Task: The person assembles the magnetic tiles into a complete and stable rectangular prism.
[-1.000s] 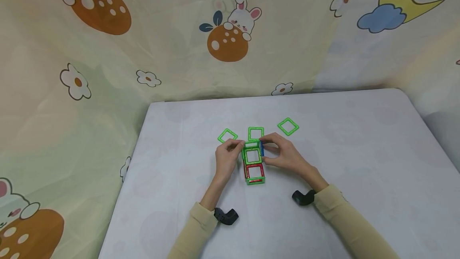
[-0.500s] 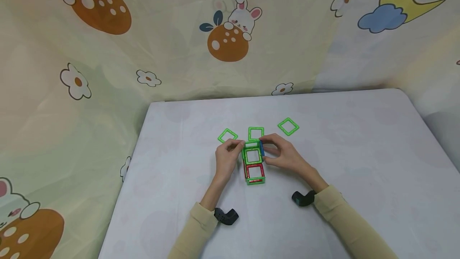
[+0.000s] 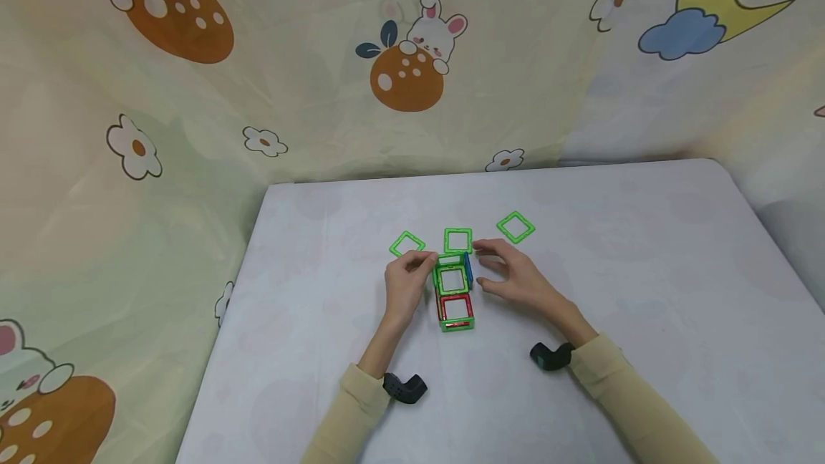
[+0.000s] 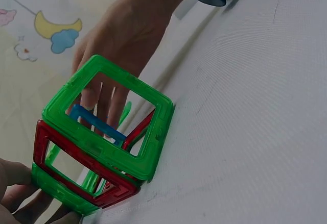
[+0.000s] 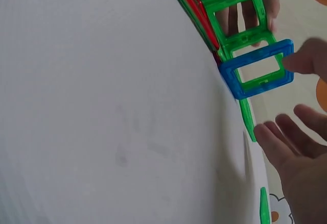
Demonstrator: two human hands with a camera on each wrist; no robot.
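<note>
A small structure of square magnetic tiles stands mid-table, with green frames [image 3: 454,293] at the far part and red frames [image 4: 76,155] nearer. My left hand [image 3: 407,281] pinches the far left corner of its green part between thumb and forefinger. Upright on the structure's right side is a blue magnetic tile [image 5: 265,88]. Just right of it, my right hand [image 3: 515,279] hovers with fingers spread and nothing held. In the right wrist view its thumb [image 5: 309,58] overlaps the blue tile's corner, so contact there is unclear.
Loose green tiles lie beyond the structure: a left one [image 3: 415,237], a middle one [image 3: 458,230] and a right one [image 3: 525,220]. Black devices [image 3: 404,388] sit at both wrists. A patterned cloth [image 3: 322,77] hangs behind the white table [image 3: 644,249].
My right hand has let go of the blue tile and drawn slightly right. The blue tile stays against the structure. My left hand keeps its place.
</note>
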